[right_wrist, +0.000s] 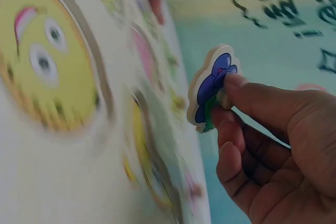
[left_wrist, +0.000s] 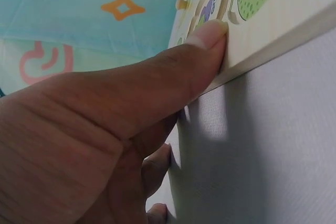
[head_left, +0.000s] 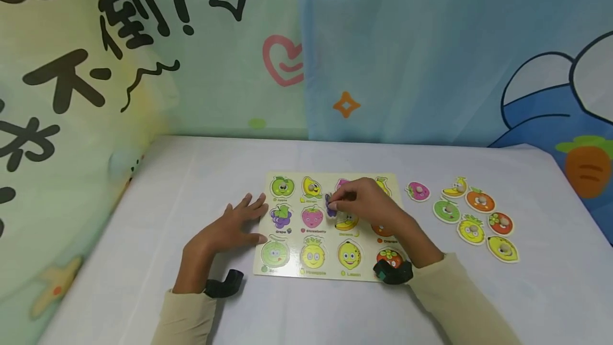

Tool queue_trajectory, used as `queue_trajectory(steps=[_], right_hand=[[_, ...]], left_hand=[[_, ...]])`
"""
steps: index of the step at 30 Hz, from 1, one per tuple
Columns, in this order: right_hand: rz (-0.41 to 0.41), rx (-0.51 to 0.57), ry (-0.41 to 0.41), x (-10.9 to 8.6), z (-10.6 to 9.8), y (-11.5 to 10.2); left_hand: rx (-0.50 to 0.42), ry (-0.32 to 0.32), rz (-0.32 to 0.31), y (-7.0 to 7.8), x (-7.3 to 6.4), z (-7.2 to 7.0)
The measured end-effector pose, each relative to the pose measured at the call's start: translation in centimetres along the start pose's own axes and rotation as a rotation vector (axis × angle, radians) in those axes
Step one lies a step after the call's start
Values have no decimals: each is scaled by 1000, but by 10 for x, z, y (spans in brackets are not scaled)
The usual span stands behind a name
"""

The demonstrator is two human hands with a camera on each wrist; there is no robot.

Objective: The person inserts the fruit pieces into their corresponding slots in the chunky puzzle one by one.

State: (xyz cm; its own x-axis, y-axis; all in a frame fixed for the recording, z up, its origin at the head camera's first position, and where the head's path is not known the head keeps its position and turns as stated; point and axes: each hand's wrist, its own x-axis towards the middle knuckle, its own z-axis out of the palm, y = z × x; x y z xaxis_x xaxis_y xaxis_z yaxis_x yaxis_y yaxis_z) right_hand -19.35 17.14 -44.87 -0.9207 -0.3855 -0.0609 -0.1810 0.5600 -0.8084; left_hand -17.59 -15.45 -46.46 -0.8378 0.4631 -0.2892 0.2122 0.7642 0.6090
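Observation:
My right hand (head_left: pixel 366 201) pinches a purple grape puzzle piece (right_wrist: pixel 212 90) by its small knob, holding it above the middle of the fruit puzzle board (head_left: pixel 330 277). In the right wrist view the piece is tilted and apart from the board. Its green leaf is partly behind the fingers. The left hand (head_left: pixel 230 233) lies at the board's left side with fingers spread, and its thumb (left_wrist: pixel 207 38) rests on the board's edge. On the board, the printed grape slot (head_left: pixel 280 216) is near the left fingers. A strawberry (head_left: pixel 312 218) sits to the right of that slot.
Right of the board lie several loose knobbed pieces, among them a pink fruit (head_left: pixel 418 191), a banana (head_left: pixel 455 187), an orange (head_left: pixel 480 200), a pineapple (head_left: pixel 471 230) and a lemon (head_left: pixel 503 249). A printed cloth backdrop (head_left: pixel 407 57) rises behind the white table (head_left: pixel 119 260).

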Motion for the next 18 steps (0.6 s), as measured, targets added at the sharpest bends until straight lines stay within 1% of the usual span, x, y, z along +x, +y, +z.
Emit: queue_trajectory(steps=[3,7,14,18], right_hand=[[-41,16,-43,12,15,-7],[-115,11,-70,27,29,-18],[-118,19,-135,44,45,-32],[-123,-4,-152,48,52,-35]], left_hand=[[12,-3,-13,-2,-1,-1],[23,-5,-27,-4,-2,-2],[-1,-14,-27,-6,-2,-3],[5,-11,-5,-2,2,-1]])
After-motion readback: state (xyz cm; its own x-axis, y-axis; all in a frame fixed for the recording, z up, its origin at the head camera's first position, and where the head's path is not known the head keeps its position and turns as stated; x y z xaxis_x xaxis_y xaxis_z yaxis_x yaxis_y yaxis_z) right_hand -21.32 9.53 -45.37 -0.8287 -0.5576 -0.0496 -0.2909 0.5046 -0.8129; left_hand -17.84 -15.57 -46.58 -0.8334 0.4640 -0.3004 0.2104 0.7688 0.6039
